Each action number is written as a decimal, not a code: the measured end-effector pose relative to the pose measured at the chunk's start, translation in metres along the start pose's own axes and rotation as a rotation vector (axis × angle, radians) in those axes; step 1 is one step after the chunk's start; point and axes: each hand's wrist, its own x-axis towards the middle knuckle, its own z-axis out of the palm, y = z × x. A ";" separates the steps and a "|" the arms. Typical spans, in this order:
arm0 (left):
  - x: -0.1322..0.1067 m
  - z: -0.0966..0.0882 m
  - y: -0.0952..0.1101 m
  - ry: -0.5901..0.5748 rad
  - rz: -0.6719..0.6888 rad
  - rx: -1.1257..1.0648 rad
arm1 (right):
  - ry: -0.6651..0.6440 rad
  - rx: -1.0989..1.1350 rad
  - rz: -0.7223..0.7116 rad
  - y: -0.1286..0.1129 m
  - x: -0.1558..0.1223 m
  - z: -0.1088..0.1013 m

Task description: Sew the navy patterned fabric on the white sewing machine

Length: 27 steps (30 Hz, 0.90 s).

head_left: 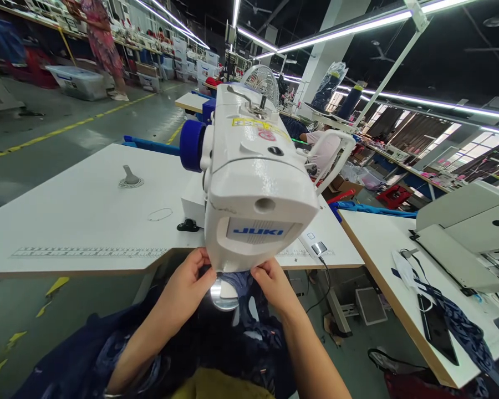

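A white sewing machine (261, 188) with a blue knob stands right in front of me, and its head hides the needle area. Under its lower left edge, my left hand (189, 285) is closed, thumb and fingers pinching; the fingertips are partly hidden. Opposite it, my right hand (276, 285) pinches the dark blue fabric (244, 288) at the lower right of the head. This fabric hangs down between my forearms into my lap. A shiny round metal piece (224, 296) shows between the hands, just below the machine head.
The white table (87, 216) carries a printed ruler, a grey piece with coiled cord (130, 177) and a thread loop. On the right table, another machine (469, 238), a phone (436, 327) and dark fabric lie. People stand or sit farther back.
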 end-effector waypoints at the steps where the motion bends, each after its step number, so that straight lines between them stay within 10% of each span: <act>1: 0.000 0.000 0.001 0.006 -0.008 0.015 | 0.000 -0.005 0.006 0.001 0.000 0.000; 27: -0.001 0.000 0.003 0.027 0.013 -0.053 | -0.010 0.070 0.077 0.001 -0.001 0.000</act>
